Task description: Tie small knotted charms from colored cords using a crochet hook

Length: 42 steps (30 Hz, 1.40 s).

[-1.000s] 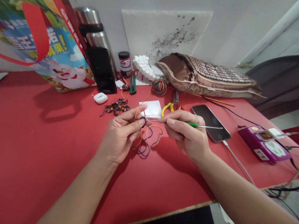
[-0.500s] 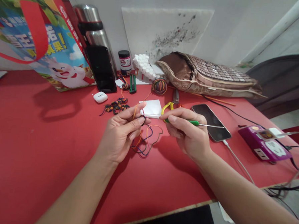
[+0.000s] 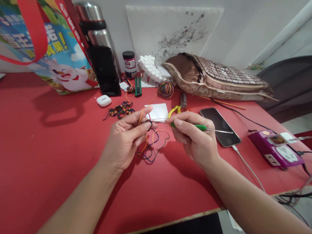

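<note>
My left hand (image 3: pixel 127 140) pinches a small dark loop of multicoloured yarn (image 3: pixel 157 131) between thumb and fingers. An orange strand runs up over the fingers, and loose orange, blue and dark coils hang below onto the table. My right hand (image 3: pixel 196 138) is closed around the green handle of a crochet hook (image 3: pixel 201 127), held like a pen. One thin metal end points left toward the pinched loop; another metal shaft sticks out to the right. Behind the hands sits a ball of the yarn (image 3: pixel 165 89). A finished-looking crocheted piece (image 3: pixel 119 110) lies to the left.
White paper (image 3: pixel 156 111), yellow-handled pliers (image 3: pixel 176 110) and a charging phone (image 3: pixel 220 127) lie near the hands. Farther back are a green cutter (image 3: pixel 138 87), an upright phone (image 3: pixel 104 70), a thermos (image 3: pixel 98 26) and a brown cushion (image 3: pixel 218 78). A purple power strip (image 3: pixel 276 149) stands right.
Both hands hold nearly the same pose. The right hand with the hook has shifted very slightly left; the whole view has moved a little.
</note>
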### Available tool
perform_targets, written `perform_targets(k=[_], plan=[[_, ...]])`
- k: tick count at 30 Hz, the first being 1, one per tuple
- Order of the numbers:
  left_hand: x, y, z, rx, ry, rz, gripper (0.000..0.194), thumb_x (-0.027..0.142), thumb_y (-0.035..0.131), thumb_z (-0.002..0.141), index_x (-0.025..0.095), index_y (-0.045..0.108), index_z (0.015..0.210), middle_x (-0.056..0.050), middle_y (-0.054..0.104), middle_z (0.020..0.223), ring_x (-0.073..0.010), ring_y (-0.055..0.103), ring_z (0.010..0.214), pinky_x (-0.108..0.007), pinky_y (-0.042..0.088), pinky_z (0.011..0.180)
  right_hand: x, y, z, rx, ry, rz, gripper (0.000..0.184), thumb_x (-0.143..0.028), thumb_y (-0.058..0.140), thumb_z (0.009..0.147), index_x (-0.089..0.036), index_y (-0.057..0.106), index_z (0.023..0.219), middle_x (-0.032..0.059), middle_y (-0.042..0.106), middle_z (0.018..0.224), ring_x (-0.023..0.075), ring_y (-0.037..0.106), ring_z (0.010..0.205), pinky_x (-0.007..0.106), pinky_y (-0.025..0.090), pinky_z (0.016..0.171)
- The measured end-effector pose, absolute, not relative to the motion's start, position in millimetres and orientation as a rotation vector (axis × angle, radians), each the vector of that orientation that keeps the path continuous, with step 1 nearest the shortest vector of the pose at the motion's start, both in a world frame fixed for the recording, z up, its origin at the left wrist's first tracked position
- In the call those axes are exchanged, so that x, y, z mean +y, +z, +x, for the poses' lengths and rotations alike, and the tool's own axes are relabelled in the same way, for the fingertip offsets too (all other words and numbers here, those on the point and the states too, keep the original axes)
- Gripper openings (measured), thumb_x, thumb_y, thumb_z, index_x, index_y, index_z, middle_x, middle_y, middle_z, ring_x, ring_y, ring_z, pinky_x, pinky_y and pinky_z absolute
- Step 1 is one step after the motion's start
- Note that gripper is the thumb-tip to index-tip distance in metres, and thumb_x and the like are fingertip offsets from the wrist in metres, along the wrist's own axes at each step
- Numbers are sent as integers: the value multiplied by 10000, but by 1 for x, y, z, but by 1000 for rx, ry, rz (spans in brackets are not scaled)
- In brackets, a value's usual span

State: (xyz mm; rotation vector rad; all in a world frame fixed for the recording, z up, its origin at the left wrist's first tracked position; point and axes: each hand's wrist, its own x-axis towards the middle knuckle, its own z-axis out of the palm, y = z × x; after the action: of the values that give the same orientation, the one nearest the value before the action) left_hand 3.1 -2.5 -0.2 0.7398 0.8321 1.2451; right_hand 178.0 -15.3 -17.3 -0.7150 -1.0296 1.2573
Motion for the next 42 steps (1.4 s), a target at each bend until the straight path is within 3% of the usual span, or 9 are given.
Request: perform_targets(k=[13, 19, 32, 37, 42], plan=[[-3, 3, 0, 794, 1165, 722, 322, 43, 859, 686, 168, 887, 982, -82, 802, 730, -7, 508, 451, -76, 324, 399, -17, -19, 179, -1096, 1335, -617, 150, -186, 728, 925, -213, 876, 921, -41, 486, 536, 61, 350, 464, 219, 215, 442], [-4, 5, 3, 772, 1158, 730, 306, 41, 850, 686, 181, 886, 956, -42, 801, 749, 27, 396, 390, -104, 317, 396, -17, -21, 180, -1136, 1332, -589, 143, -187, 744, 900, -213, 883, 922, -38, 507, 517, 73, 352, 455, 231, 222, 439], [-5, 3, 4, 853, 1196, 781, 298, 77, 846, 661, 185, 885, 935, -62, 775, 741, -71, 592, 559, -146, 326, 423, -17, -17, 180, -1072, 1250, -734, 119, -206, 753, 866, -194, 869, 843, -44, 464, 494, 74, 324, 446, 229, 231, 434], [-5, 0, 4, 862, 1227, 851, 300, 88, 834, 699, 211, 889, 967, -42, 776, 758, -43, 520, 507, -147, 367, 438, -17, -19, 181, -1088, 1233, -753, 113, -224, 763, 863, -185, 867, 844, -47, 459, 494, 72, 310, 441, 231, 234, 428], [-9, 0, 4, 942, 1265, 989, 354, 96, 803, 760, 239, 879, 1074, 10, 714, 720, -53, 526, 510, -181, 448, 495, -19, -19, 181, -1168, 1150, -799, 121, -226, 756, 884, -190, 870, 868, -41, 501, 516, 87, 365, 459, 257, 326, 461]])
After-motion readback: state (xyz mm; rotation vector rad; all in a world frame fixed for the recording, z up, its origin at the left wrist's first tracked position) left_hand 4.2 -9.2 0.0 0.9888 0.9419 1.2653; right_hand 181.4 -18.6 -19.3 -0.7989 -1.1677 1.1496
